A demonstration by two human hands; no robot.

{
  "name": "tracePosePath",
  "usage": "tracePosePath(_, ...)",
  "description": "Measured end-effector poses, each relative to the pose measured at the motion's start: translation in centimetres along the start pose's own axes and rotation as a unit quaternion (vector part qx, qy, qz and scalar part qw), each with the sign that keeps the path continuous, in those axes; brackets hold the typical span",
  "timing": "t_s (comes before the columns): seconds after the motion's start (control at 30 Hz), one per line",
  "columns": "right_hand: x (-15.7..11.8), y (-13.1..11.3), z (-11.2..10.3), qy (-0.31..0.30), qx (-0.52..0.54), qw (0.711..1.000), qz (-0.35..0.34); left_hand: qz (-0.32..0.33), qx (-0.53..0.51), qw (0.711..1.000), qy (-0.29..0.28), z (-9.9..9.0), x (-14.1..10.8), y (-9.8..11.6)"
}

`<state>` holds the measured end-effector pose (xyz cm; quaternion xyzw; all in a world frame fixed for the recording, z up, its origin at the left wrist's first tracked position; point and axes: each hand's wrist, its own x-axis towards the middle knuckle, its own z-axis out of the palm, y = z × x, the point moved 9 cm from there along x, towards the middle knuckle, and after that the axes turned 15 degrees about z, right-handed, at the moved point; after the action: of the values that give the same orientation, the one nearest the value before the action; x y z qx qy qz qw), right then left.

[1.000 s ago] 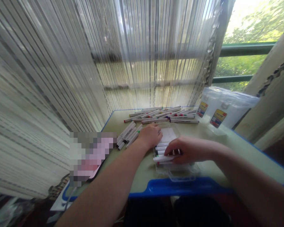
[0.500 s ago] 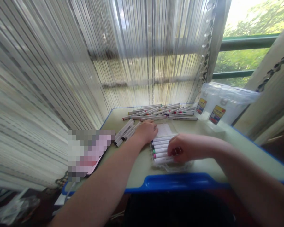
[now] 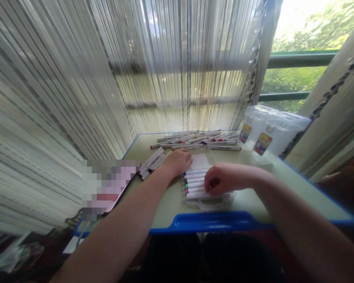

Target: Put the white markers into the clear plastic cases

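Observation:
A clear plastic marker case (image 3: 209, 203) lies unfolded on the table, with a row of white markers (image 3: 194, 184) side by side in its near half. Their visible ends are dark, green and pink. My right hand (image 3: 221, 179) is curled over the right part of this row, touching it; its fingertips and anything between them are hidden. At the upper left of the case, my left hand (image 3: 179, 161) lies low with its fingers stretched onto the edge of the far half, which shows a pale sheet (image 3: 199, 161). No marker shows in my left hand.
Loose markers (image 3: 194, 138) are heaped along the table's far edge. A smaller group (image 3: 152, 161) lies left of my left hand. Two clear lidded boxes (image 3: 271, 129) stand at the back right. A pixelated pink item (image 3: 118, 184) lies at the left edge. A blue rim (image 3: 212, 221) borders the front.
The view has shifted slightly, so the table and boxes sit a bit further left. Both hands keep nearly the same places at the case, with my right hand still curled over the markers.

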<state>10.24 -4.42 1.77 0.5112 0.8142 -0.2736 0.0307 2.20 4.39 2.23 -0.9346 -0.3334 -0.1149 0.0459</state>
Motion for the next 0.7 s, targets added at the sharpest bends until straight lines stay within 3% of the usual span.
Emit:
tracePosePath(0.57, 0.4, 0.9, 0.2, -0.030, 0.048, 0.998, 0.038, -0.007, 0.006, 1.000, -0.004, 0.0, 0.0, 0.0)
tracePosePath(0.63, 0.5, 0.6, -1.0, 0.008, 0.071, 0.997, 0.015, -0.007, 0.009, 1.000, -0.005, -0.1, 0.0, 0.1)
tracePosePath(0.7, 0.9, 1.2, -3.1, 0.102, 0.094, 0.990, 0.008, 0.000, 0.012, 1.000, -0.004, -0.3, -0.1, 0.3)
